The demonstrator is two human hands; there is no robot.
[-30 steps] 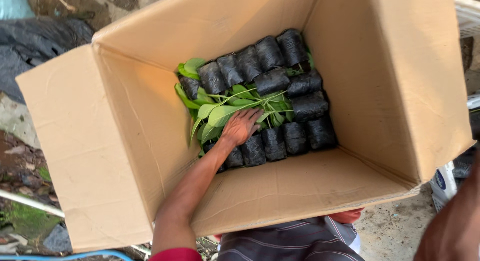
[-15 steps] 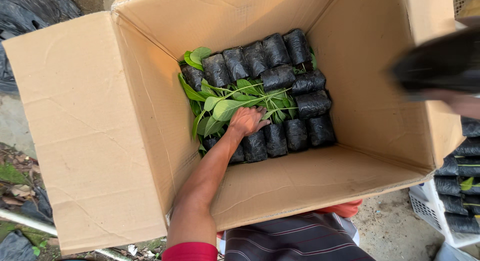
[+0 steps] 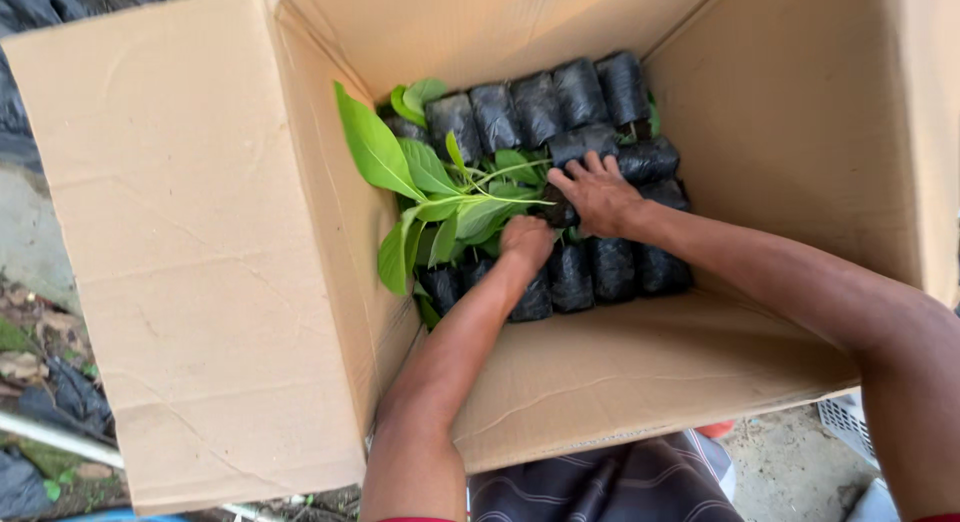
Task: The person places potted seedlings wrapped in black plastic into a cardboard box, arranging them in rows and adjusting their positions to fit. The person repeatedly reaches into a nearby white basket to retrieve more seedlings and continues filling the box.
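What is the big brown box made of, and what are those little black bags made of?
The box looks like corrugated cardboard: matte brown, with creased, folded flaps. The black seedling bags look like thin plastic film, wrinkled and faintly shiny. The left hand and right hand both press on them.

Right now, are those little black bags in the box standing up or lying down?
Lying down. The black seedling bags rest on their sides in rows on the floor of the cardboard box, their green leaves pointing sideways toward its left wall.

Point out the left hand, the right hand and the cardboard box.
left hand (image 3: pixel 525 240), head view, back of hand.
right hand (image 3: pixel 600 192), head view, back of hand.
cardboard box (image 3: pixel 190 252), head view, left flap.
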